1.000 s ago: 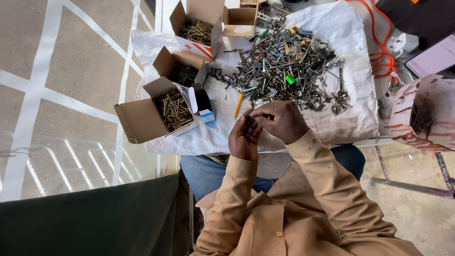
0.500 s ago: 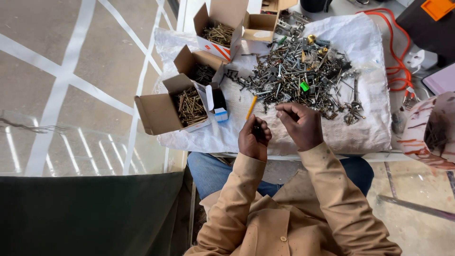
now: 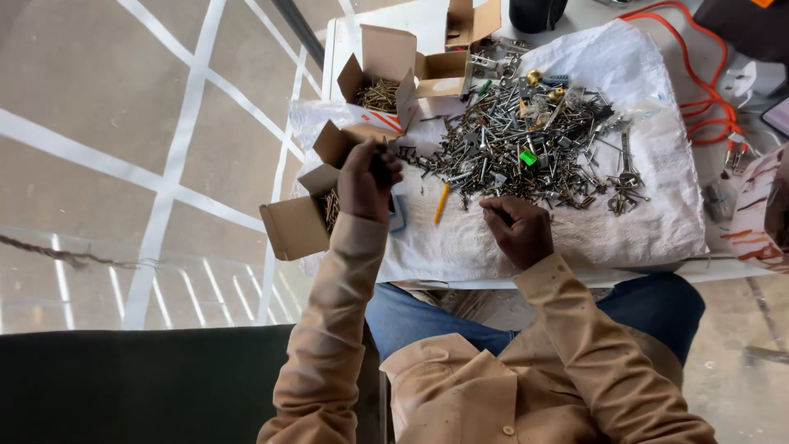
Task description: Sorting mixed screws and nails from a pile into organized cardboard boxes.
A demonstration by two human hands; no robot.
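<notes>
My left hand (image 3: 367,179), fingers bunched on something small, hovers over the open cardboard box (image 3: 306,215); my right hand (image 3: 516,233), fingers curled together, touches the screw pile (image 3: 526,152) mid-frame.

**Tan work shirt, blue jeans**

The person wears a long-sleeved tan shirt (image 3: 460,386), creased and faintly stained, with a collar, a small front button and loose cuffs at both wrists. Blue jeans (image 3: 649,308) cover the legs.

Left hand (image 3: 367,182) hovers, fingers curled, over the open box (image 3: 306,215) at centre left; right hand (image 3: 518,232) rests on the cloth (image 3: 657,214) below the screw pile (image 3: 526,152).
</notes>
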